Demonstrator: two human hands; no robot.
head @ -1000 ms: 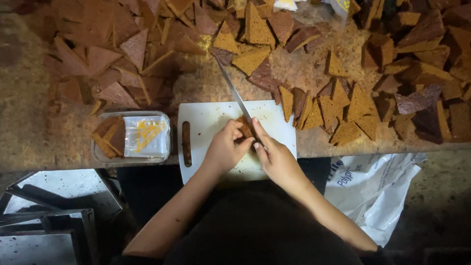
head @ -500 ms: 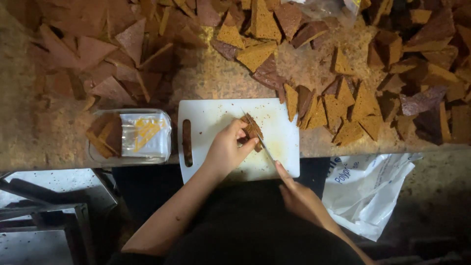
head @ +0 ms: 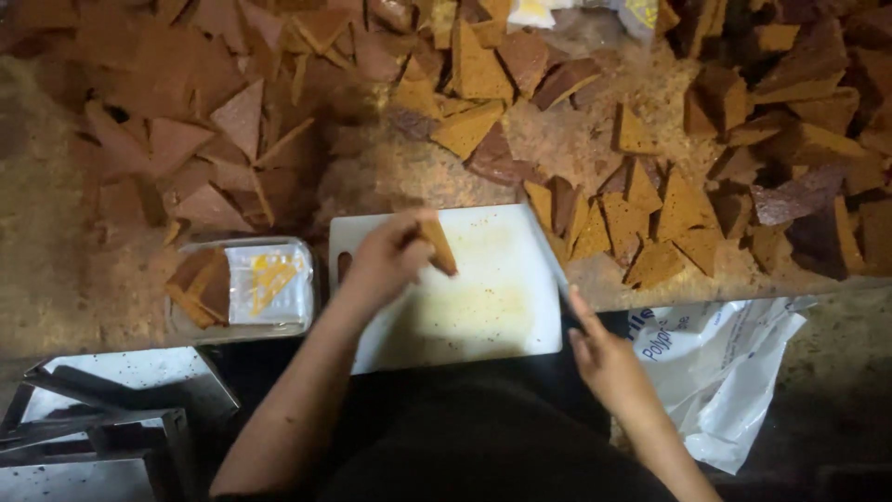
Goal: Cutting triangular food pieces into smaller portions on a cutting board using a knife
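One brown wedge is now lifted off the white cutting board, pinched in the left hand. Right hand has withdrawn to the worktop's near edge, gripping the knife; cutting has paused.

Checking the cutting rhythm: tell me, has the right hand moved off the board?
Yes. The right hand has pulled back off the white cutting board, now past its near right corner.

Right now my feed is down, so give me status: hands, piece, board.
Left hand holds a brown wedge over the white cutting board. Right hand off the board's right edge, knife hard to make out. Board otherwise bare.
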